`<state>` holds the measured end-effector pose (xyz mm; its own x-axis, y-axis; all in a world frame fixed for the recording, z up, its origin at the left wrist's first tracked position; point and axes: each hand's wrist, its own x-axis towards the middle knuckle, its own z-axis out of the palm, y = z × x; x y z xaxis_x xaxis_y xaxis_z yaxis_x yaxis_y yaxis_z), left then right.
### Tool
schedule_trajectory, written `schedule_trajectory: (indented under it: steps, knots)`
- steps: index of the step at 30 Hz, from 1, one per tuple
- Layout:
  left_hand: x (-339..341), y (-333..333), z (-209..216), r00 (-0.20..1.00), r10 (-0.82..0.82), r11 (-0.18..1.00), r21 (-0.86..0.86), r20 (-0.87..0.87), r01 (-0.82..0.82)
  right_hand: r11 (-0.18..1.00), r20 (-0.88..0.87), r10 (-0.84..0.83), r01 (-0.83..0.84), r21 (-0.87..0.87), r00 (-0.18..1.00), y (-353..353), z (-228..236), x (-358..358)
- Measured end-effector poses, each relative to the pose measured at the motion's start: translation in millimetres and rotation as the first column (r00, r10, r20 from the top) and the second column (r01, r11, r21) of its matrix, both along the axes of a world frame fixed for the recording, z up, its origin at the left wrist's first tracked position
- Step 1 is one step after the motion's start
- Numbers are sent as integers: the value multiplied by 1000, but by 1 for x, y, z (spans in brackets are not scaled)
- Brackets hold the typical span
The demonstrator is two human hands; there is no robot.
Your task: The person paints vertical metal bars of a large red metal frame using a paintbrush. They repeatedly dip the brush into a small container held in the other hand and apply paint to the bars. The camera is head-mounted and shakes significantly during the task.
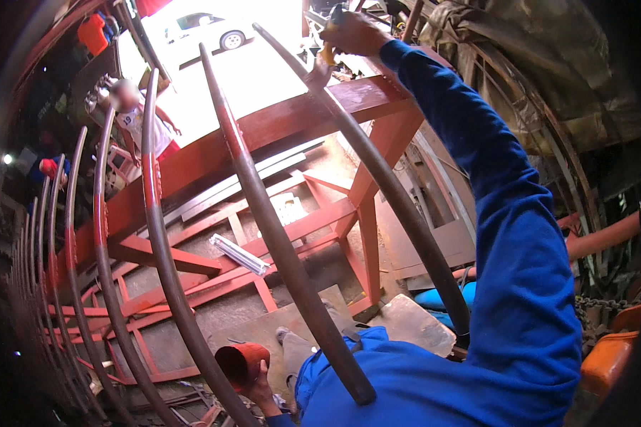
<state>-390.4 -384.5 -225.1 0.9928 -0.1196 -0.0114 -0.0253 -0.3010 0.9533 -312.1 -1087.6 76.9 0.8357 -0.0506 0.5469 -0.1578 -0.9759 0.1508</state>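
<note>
My right hand, at the end of a stretched-out blue sleeve, grips a paintbrush near the top of the view. The bristles are at the rightmost dark metal pipe, close to where it crosses a thick red beam. Low in the middle, my left hand is wrapped round a red-stained can with its mouth tilted toward the left. A neighbouring pipe carries a band of wet-looking red paint at the beam, as do several others further left.
Red steel framing stands below the pipes, with a bundle of silvery bars on it. A person in a white top is beyond the beam at left. Orange containers and a draped tarp lie to the right.
</note>
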Motion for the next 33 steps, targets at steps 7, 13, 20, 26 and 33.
schedule_trajectory:
  steps: [7, 13, 20, 26, 33]
  knots:
    - [-5, 11, -10, 997, 38, 999, 18, -71, -37, 954, -119, -64, 95, 286, 991, 47, 64, -75]
    - [-5, 11, -18, 990, 49, 999, 30, -130, -46, 980, -77, -106, 91, -176, 991, 26, 49, -123]
    - [-6, 16, -22, 987, 66, 998, 34, -150, -62, 891, -158, -219, 131, -435, 963, 20, 34, -122]
    - [-4, 17, -22, 986, 65, 997, 39, -154, -59, 949, 7, -217, 209, 237, 976, 19, -28, -92]
    - [0, 13, -24, 987, 58, 998, 43, -147, -52, 985, 89, -171, 168, 35, 981, 35, -27, -110]
